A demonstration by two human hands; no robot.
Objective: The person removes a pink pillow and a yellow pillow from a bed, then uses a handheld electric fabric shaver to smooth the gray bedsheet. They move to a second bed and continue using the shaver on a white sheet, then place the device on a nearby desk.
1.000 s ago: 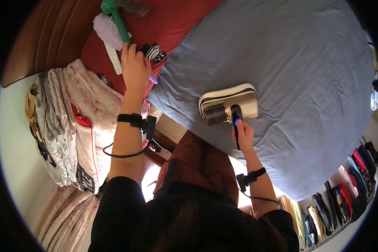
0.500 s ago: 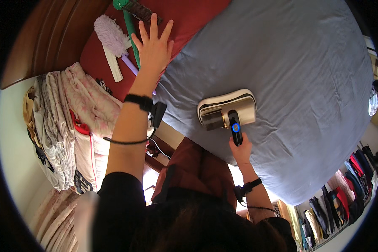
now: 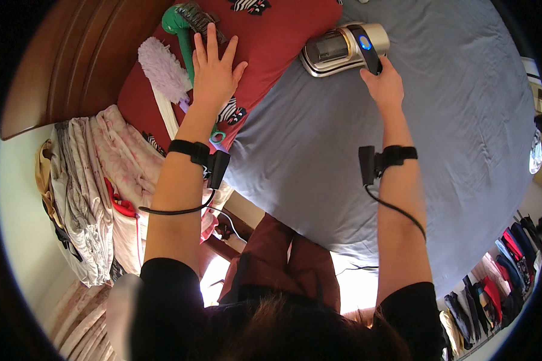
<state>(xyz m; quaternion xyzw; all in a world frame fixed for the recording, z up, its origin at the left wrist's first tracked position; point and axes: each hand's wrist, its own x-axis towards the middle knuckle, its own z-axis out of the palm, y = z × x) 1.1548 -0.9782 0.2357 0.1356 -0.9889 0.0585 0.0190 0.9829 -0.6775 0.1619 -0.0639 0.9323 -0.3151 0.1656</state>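
Observation:
My right hand (image 3: 385,87) is wrapped round the black handle of a gold-and-white handheld mattress vacuum (image 3: 331,48), which has a clear dust cup and a glowing blue ring. The vacuum rests on the grey bed sheet (image 3: 313,156), beside a red pillow with black-and-white prints (image 3: 268,57). Fingers spread, my left hand (image 3: 214,81) lies over the pillow and holds nothing. Near its fingertips is a green-handled brush (image 3: 176,23) with a dark head. A fluffy lilac duster (image 3: 162,69) and a flat white strip (image 3: 167,114) lie to its left.
A wooden headboard (image 3: 90,60) rises at the far left. Folded blankets (image 3: 126,159) are stacked below it. Hanging clothes (image 3: 491,286) line the lower right. A white cable (image 3: 232,225) runs down near the bed's near edge.
My right hand has pushed the vacuum away from me across the sheet, up to the pillow's edge. My left hand stays spread, shifted slightly, and more of the pillow shows.

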